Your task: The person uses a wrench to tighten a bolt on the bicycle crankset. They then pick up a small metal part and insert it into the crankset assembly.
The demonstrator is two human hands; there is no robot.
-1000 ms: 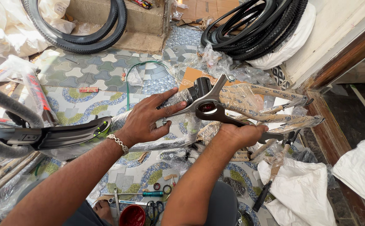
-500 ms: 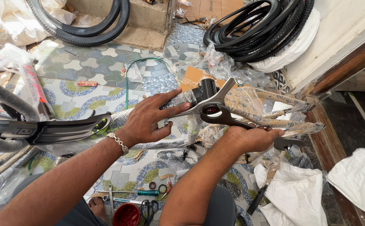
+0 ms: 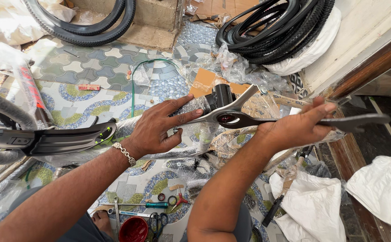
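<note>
Head view: plastic-wrapped frame tube (image 3: 191, 110) partly under left hand (image 3: 157, 130).

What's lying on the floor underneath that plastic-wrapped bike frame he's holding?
Under the wrapped frame, patterned floor tiles show, with a screwdriver, scissors and a red bowl. The forearms and crumpled plastic wrap hide whatever lies directly beneath.
</note>
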